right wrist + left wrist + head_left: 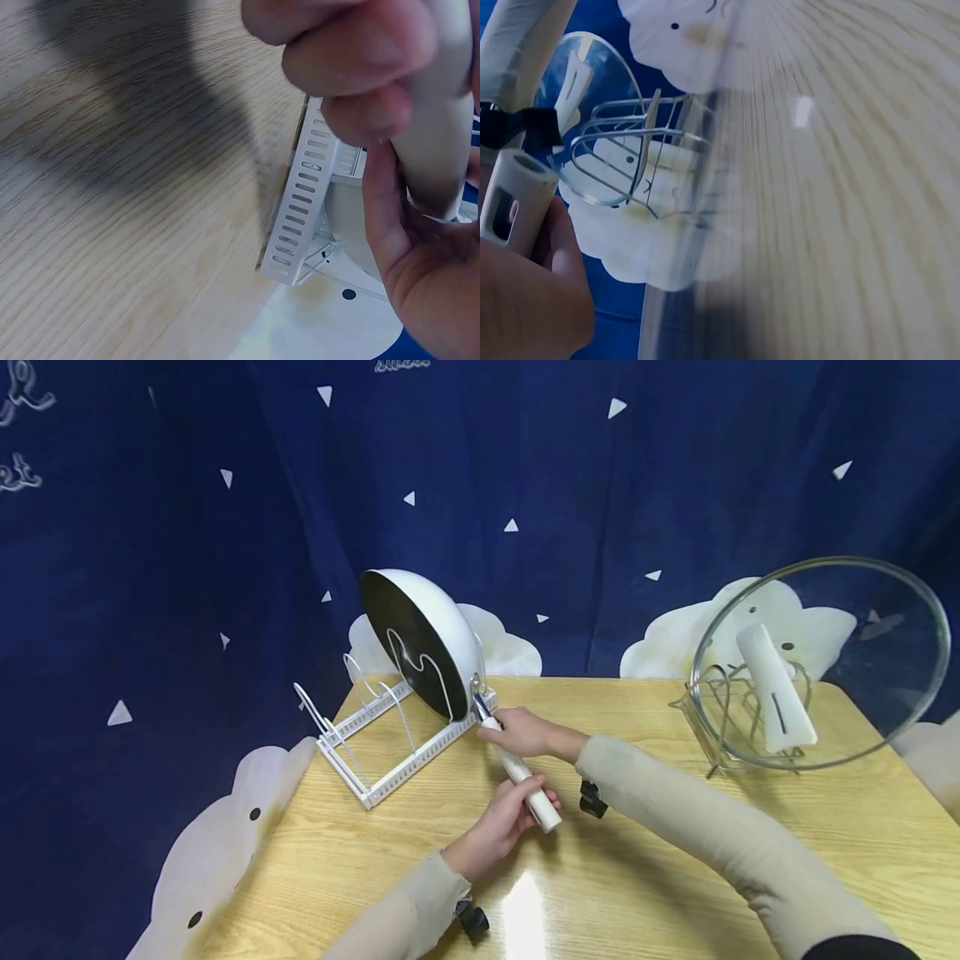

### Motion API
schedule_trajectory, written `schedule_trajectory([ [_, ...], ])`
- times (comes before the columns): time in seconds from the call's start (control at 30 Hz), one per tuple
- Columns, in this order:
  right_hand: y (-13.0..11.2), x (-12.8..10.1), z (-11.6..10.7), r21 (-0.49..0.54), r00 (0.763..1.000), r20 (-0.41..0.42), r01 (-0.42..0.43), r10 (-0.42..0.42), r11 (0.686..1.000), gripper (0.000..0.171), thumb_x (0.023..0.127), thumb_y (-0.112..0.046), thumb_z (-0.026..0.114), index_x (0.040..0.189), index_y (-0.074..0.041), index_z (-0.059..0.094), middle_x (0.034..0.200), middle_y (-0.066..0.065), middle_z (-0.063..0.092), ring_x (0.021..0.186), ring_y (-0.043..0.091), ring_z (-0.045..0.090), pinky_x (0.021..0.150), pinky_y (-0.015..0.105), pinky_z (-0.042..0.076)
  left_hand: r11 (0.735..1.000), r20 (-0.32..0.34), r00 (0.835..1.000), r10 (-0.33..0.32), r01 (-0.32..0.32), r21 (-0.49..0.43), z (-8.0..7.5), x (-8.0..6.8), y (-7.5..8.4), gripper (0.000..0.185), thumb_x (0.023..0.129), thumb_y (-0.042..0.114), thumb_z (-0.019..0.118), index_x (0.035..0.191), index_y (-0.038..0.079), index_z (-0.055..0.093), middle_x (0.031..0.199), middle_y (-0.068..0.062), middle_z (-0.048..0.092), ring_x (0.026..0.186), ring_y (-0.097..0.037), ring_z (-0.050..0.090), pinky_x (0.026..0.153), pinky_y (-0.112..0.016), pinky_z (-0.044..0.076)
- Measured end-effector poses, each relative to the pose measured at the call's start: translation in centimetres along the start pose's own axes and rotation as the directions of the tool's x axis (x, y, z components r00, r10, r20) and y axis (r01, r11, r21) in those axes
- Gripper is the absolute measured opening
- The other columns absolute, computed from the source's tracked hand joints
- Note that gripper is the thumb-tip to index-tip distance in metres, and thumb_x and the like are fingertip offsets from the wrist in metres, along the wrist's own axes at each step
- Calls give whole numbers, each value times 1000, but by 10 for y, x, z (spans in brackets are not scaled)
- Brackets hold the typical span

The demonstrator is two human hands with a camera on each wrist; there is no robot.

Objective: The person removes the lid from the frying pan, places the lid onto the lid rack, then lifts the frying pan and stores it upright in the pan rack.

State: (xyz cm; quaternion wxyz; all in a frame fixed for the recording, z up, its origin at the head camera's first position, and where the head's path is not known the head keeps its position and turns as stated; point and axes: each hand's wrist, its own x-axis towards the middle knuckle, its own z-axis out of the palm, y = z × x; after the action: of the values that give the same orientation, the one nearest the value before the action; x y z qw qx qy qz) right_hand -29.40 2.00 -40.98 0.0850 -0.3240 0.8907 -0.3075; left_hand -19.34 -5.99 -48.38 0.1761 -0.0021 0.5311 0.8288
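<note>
Pan [423, 639] stood on edge in the white rack [375, 739], dark inner face toward the left, white underside toward the right. Its handle [521, 772] ran out and down over the counter [675, 860], clear of the rack's near rail.

Right hand [525, 732] gripped the handle at the pan end, beside the metal joint; the right wrist view showed fingers [352, 60] curled round the handle [439, 150], thumb closing from below, just above the slotted rail of the rack [304, 195].

Left hand [498, 827] gripped the free end of the handle; the left wrist view showed the hollow handle tip [514, 199] against the palm.

Rack sat near the counter's far left corner, empty wire slots to the pan's left. Glass lid [821, 660] stood upright in a wire stand [720, 718] near the far right edge, well apart from the pan. Open wood lay between the two and in front of both hands.
</note>
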Motion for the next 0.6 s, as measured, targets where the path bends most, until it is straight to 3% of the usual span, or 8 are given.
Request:
schedule_trajectory([
  [0.17,1,-4,-4,62,999,44,-16,13,998,27,99,-30,47,90,-7,59,67,3,55,51,13,54,48,27,48,995,16,1000,-9,7,103,-11,-5,6,26,91,20,57,106,1,51,86,-9,68,77,-15,66,73,-34,56],
  [0.33,7,-12,-16,133,997,52,-58,52,989,26,99,-22,45,98,-1,60,74,8,59,53,18,60,48,31,53,962,42,998,-44,31,272,-23,-14,21,30,92,25,56,107,-1,52,86,-9,66,73,-17,65,72,-37,56],
  [0.43,12,-20,-28,93,998,18,-67,65,993,23,97,-19,47,100,0,60,72,6,59,53,18,60,48,31,53,931,50,996,-70,47,361,-30,-19,32,30,93,25,55,107,-1,53,85,-9,64,72,-18,66,68,-34,57],
  [0.6,18,-40,-47,-72,997,-50,-60,57,996,25,95,-20,50,104,1,60,71,2,60,58,14,58,55,31,50,874,34,994,-105,76,480,-38,-28,51,25,93,20,55,104,-3,54,93,-21,65,69,-18,66,62,-30,56],
])
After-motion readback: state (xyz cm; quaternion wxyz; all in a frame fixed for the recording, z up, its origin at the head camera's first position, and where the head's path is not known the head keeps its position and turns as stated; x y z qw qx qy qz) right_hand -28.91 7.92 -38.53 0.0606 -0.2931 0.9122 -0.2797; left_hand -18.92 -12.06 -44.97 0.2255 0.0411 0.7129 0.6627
